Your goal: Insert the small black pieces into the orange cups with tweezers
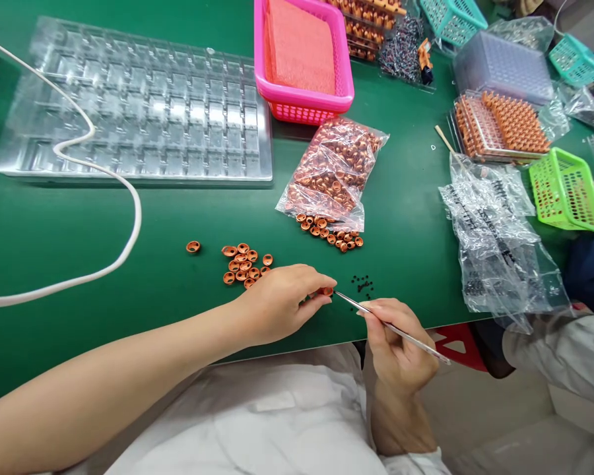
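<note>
Pinched between the thumb and fingers of my left hand [282, 300] is a small orange ring-shaped part [328, 291]. My right hand [400, 340] grips thin metal tweezers [393, 328] like a pen, their tip touching or nearly touching that part. Whether the tip carries anything is too small to tell. Tiny black pieces [362, 285] lie scattered on the green table just beyond the tweezers. Left of my left hand sits a loose group of orange ring parts [242, 264], with a single one [193, 247] farther left.
A clear bag of orange parts [334, 168] spills some onto the table [168, 211]. Behind it stands a pink basket [346, 79]; a clear plastic tray [143, 112] lies left, near a white cable [133, 231]. Plastic bags [499, 244], a green basket [567, 191] and another person's sleeve [591, 274] are right.
</note>
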Demonstrator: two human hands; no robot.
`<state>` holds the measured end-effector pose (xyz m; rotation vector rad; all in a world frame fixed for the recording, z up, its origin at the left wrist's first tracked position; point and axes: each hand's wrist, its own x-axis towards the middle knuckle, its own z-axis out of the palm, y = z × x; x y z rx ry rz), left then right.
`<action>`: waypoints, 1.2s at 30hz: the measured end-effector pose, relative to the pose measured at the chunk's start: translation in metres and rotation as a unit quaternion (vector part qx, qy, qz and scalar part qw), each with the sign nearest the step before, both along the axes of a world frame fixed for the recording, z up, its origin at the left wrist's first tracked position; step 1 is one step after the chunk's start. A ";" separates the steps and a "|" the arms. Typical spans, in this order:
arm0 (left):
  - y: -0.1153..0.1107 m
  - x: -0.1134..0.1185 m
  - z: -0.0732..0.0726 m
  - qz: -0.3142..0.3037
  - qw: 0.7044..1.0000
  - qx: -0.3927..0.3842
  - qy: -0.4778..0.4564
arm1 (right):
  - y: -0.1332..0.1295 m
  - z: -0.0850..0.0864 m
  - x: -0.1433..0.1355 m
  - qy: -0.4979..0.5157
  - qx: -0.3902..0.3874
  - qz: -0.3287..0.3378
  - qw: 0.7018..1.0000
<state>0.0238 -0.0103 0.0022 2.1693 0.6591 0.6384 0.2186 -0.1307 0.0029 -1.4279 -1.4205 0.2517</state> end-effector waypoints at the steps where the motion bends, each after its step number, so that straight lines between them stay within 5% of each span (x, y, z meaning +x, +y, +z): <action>1: 0.000 0.000 0.000 0.000 1.000 0.000 -0.005 | 0.001 0.000 0.000 -0.003 0.002 0.006 1.000; 36: -0.001 -0.001 -0.002 -0.005 1.000 0.007 -0.008 | 0.004 0.003 0.008 -0.116 0.005 0.126 0.985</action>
